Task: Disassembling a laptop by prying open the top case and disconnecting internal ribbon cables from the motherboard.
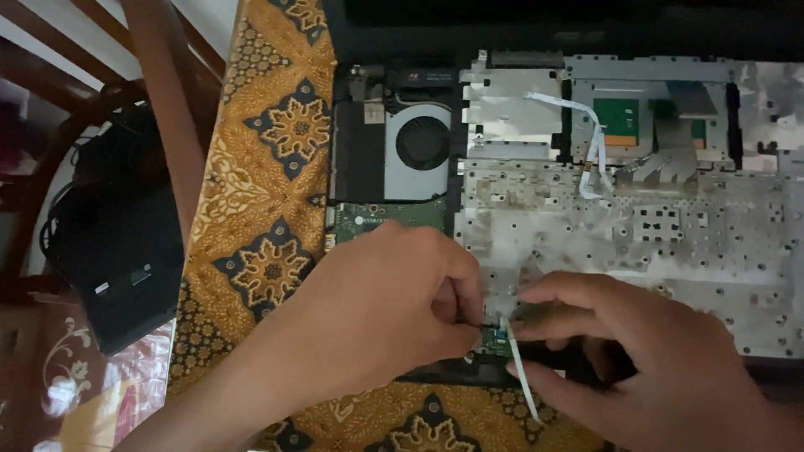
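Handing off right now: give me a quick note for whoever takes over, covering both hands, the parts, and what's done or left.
Left hand: fingertips pinched at the small green connector board on the near edge of the opened laptop.
Right hand: pinching the white ribbon cable at that connector.
Done: cover off; fan and metal frame exposed.
Left: the cable's far end hangs loose over the patterned cloth; whether it is seated cannot be seen.

1. Dim, soft indoor light with a slightly washed, hazy cast.
2. The brightest patch is the pale floor strip (59, 33), left of the laptop chassis (620, 226).
3. The chassis's metal shows dull grey sheen, no hard glare.
4. Both hands (394, 310) look soft-edged, casting faint shadows onto the chassis.
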